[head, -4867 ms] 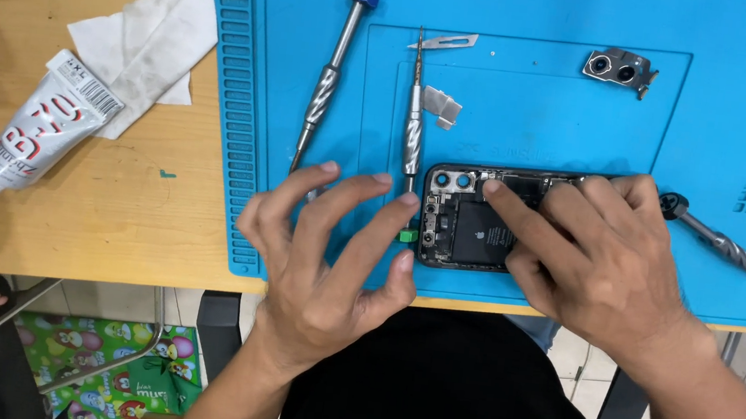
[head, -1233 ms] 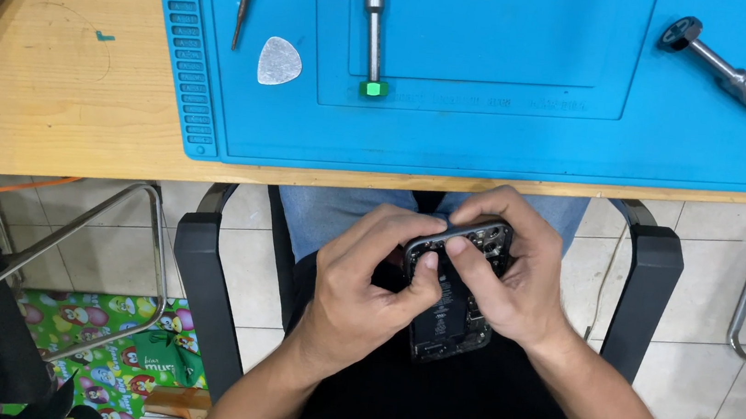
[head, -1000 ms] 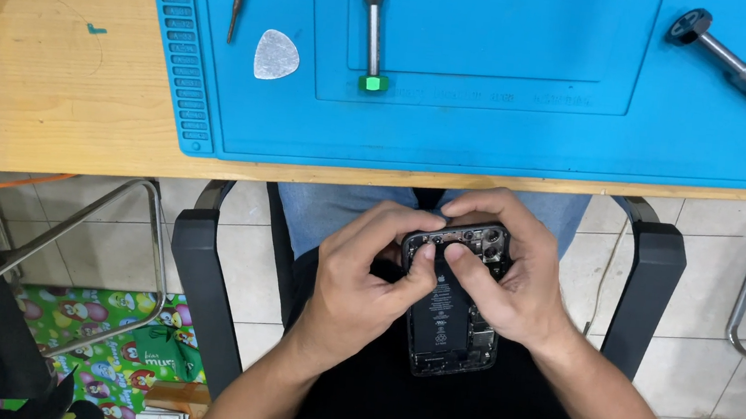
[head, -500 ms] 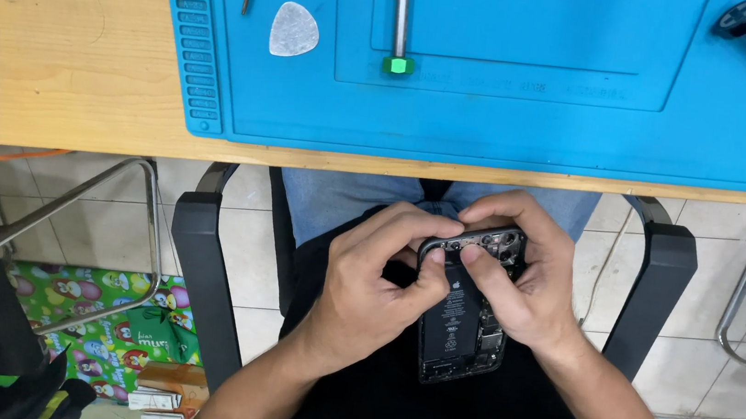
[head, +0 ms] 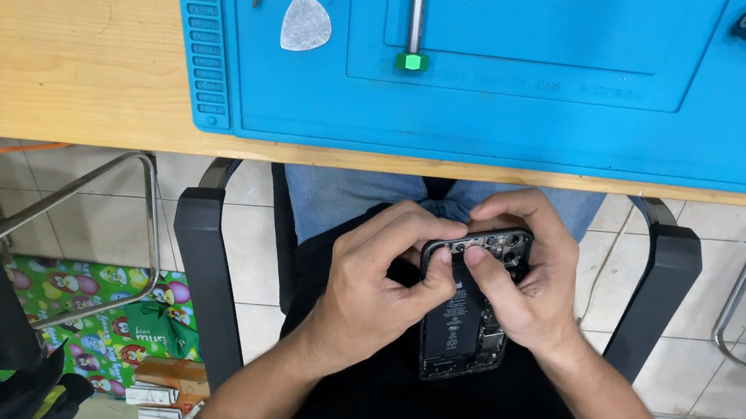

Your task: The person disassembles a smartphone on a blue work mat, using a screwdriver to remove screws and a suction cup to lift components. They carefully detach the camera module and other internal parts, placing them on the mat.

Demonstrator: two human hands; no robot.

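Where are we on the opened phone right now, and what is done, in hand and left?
Done: the phone is open, its battery and boards exposed. In hand: left hand and right hand hold it over the lap, thumbs pressing near its camera end. Left: it is not closed up; the green-tipped screwdriver and pick lie idle on the blue mat.

The top edge of the frame is cutting off the green-tipped screwdriver (head: 416, 15); fingers (head: 408, 232) are covering the opened phone's (head: 464, 325) upper-left corner.
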